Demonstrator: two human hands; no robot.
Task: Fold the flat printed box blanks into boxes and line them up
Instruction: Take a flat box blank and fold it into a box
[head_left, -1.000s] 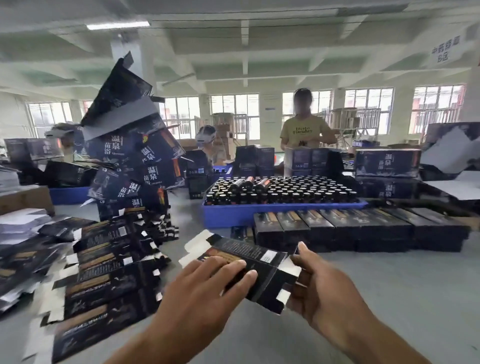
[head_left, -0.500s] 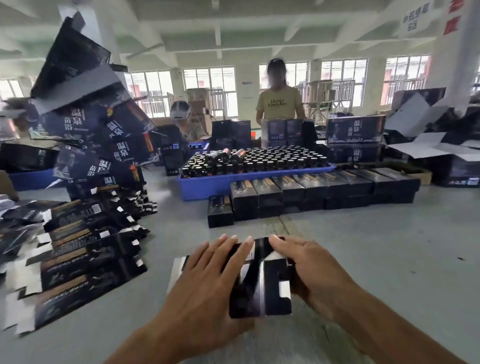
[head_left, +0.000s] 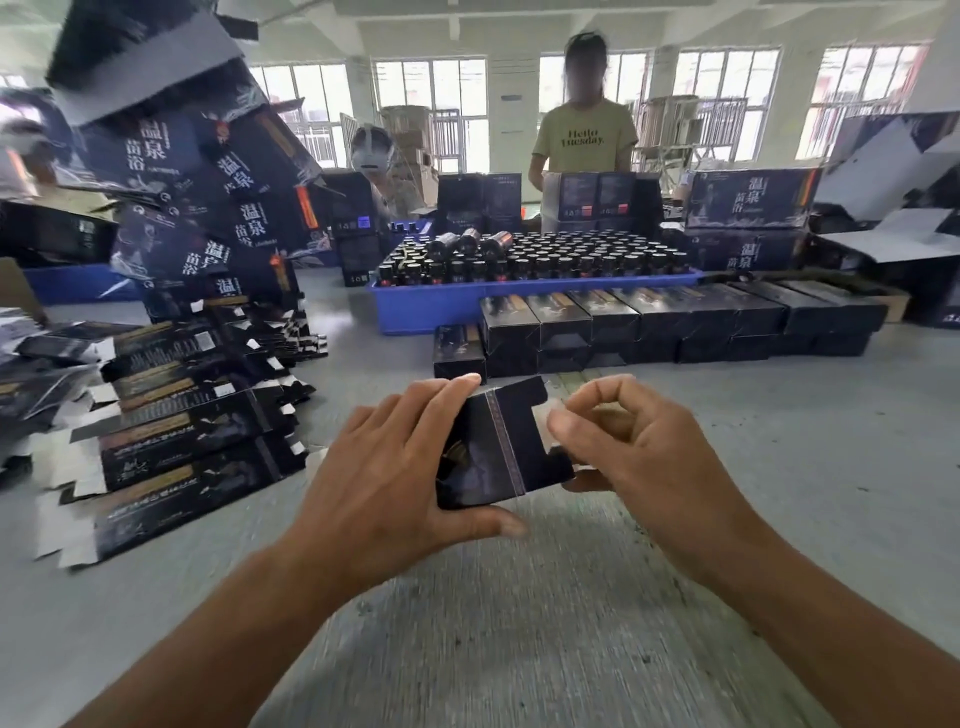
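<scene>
The half-formed box (head_left: 493, 447) sits mid-frame above the grey surface (head_left: 779, 493), long axis running left-right. The left hand (head_left: 384, 478) clasps its body, thumb beneath; the right hand (head_left: 639, 452) pinches the end flap at the open right end. The row of finished boxes (head_left: 649, 327) lies just beyond, flat blanks (head_left: 176, 431) at left, with bare surface between.

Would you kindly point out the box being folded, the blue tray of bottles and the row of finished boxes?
box being folded (head_left: 493, 447): head view, dark top panel.
blue tray (head_left: 431, 309): head view, front wall.
row of finished boxes (head_left: 670, 322): head view, front faces.
</scene>
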